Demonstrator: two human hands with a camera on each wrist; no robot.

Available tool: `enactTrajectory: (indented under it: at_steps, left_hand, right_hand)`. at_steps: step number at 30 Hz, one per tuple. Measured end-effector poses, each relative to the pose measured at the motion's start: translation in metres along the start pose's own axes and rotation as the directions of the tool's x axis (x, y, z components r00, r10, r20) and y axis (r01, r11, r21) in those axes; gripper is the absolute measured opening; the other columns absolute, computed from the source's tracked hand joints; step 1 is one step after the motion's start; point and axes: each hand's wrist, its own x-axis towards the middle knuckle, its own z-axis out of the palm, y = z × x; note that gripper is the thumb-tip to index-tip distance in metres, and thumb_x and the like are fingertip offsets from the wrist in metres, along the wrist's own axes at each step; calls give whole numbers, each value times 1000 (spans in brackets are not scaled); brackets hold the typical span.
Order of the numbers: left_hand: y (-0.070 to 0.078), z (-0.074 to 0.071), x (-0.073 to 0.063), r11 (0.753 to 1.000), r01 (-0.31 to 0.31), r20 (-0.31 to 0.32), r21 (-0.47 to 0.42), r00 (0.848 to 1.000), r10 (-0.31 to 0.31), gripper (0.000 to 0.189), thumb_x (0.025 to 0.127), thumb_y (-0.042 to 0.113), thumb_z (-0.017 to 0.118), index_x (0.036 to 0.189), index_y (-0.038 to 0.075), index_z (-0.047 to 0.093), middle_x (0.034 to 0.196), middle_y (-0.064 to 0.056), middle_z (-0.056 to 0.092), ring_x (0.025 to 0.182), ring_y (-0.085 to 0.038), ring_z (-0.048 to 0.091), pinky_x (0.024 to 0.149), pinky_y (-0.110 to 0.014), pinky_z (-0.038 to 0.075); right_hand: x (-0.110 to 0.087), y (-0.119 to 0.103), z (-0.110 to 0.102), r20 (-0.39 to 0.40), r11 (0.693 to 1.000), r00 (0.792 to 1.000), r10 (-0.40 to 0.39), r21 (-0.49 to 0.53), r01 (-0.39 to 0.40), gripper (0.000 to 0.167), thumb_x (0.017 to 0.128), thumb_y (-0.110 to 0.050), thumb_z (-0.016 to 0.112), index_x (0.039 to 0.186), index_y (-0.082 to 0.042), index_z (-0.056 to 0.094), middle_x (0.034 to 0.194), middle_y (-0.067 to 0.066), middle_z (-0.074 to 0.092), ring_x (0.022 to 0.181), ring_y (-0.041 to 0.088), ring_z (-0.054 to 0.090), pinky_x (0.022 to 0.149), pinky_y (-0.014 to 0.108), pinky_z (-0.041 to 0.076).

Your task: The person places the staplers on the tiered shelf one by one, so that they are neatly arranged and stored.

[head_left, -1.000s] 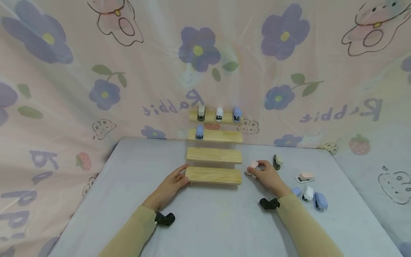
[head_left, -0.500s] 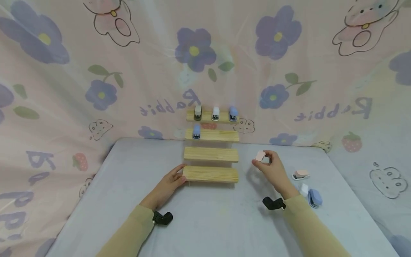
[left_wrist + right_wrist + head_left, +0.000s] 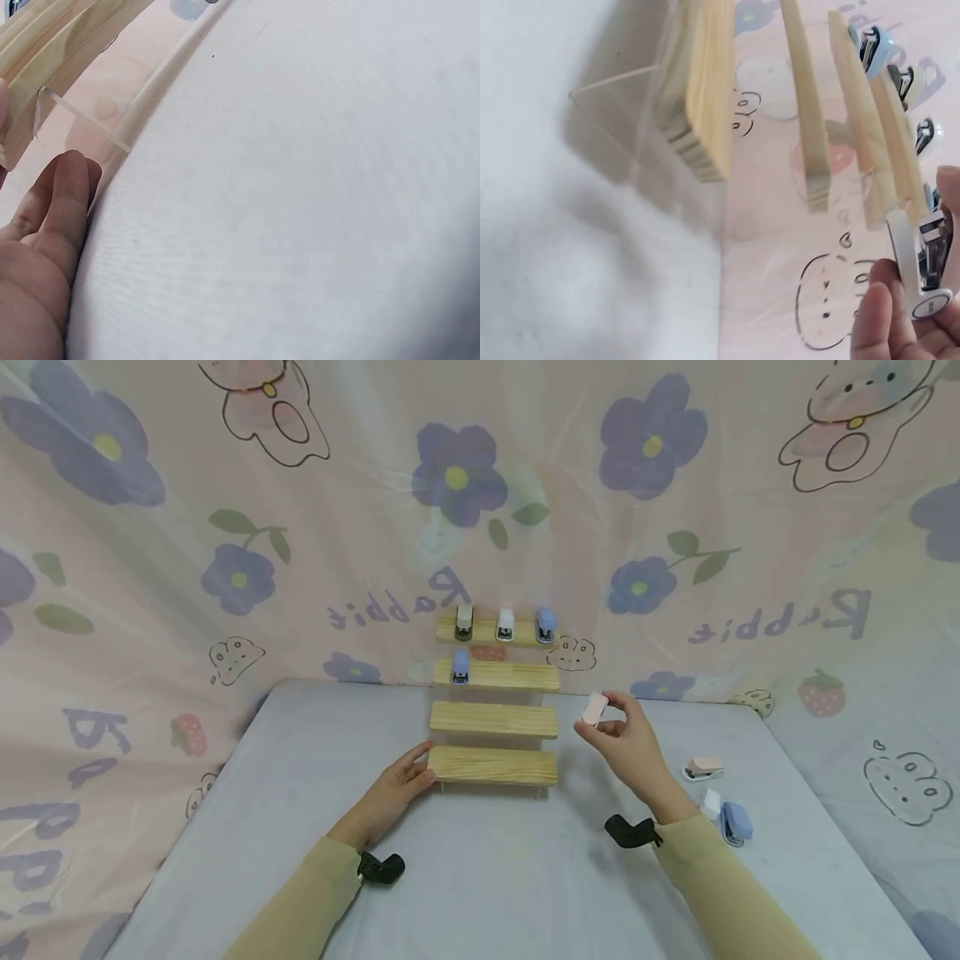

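A four-tier wooden display shelf (image 3: pixel 492 766) stands on the table. My left hand (image 3: pixel 390 789) holds the left end of its lowest board, thumb at the front and index finger behind; in the left wrist view other fingers (image 3: pixel 69 191) extend below the board near a clear leg. My right hand (image 3: pixel 628 747) pinches a pale pink mini stapler (image 3: pixel 595 708) in the air, right of the shelf. In the right wrist view that stapler (image 3: pixel 911 262) shows its white base and metal inside, close to the upper boards' ends.
The top tier bears a beige-and-dark stapler (image 3: pixel 464 622), a white one (image 3: pixel 506 624) and a blue one (image 3: pixel 546 625). A blue stapler (image 3: pixel 461 667) stands on the second tier's left. On the table's right lie pink (image 3: pixel 703 767), white (image 3: pixel 709 803) and blue (image 3: pixel 737 822) staplers.
My right hand has lifted the pink stapler off the table, moved it right, then back left and farther up towards the shelf. My left hand stays at the shelf's end.
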Motion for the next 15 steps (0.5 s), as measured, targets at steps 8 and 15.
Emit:
enactTrajectory:
  at_steps: [8, 15]
  left_hand:
    - [0, -1, -1, 1000, -16, 3, 4, 1000, 16, 66, 96, 34, 61, 153, 27, 28, 136, -11, 54, 123, -22, 52, 108, -45, 31]
    - [-3, -1, 2, 1000, 1, -5, 23, 1000, -1, 66, 94, 39, 62, 151, 33, 31, 133, -7, 56, 120, -20, 54, 108, -45, 31]
  right_hand:
    - [6, -16, 8, -25, 997, 996, -81, -12, 81, 82, 82, -45, 76, 145, -13, 35, 124, 9, 48, 97, 25, 60, 72, 30, 53]
    - [10, -25, 18, -9, 991, 991, -130, -8, 130, 78, 84, -38, 76, 145, -11, 35, 126, 12, 46, 96, 25, 58, 72, 28, 52]
